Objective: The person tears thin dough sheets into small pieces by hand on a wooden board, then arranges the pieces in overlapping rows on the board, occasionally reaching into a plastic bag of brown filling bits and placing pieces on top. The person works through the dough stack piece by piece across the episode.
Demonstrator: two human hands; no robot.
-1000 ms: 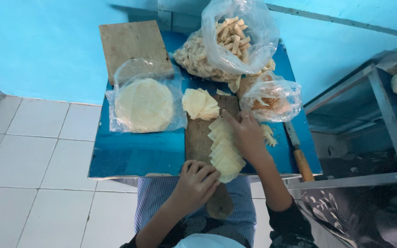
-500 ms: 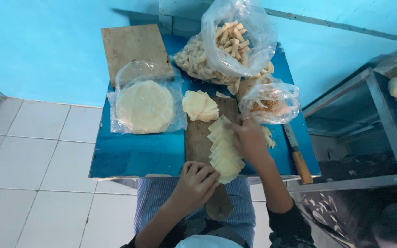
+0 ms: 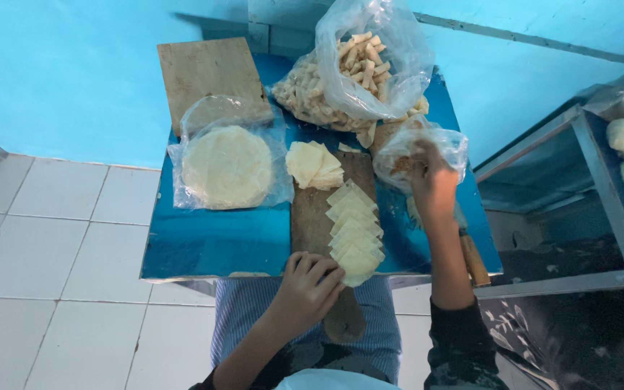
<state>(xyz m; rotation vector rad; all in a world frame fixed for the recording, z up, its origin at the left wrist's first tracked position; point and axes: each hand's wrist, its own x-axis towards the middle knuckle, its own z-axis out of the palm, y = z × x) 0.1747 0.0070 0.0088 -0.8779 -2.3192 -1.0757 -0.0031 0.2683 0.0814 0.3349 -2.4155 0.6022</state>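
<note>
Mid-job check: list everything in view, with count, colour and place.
Blue table top: one, centre.
Long wooden cutting board: one, brown, near edge.
Square wooden board: one, far left corner.
Row of pale square wrappers: one overlapping row, on long board.
Folded wrapper pile: one, pale, board's far end.
Bagged round flat sheets: one stack, clear bag, left.
Bags of tan rolls: two, far side.
Small clear bag: one, right.
Wooden handle: one, right edge.
Left hand: at wrappers' near end.
Right hand: in small bag.

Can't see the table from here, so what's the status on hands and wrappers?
Left hand rests at near end of wooden board. Right hand reaches into small plastic bag. Row of cut wrappers overlapped along board. Nothing blocking.
</note>
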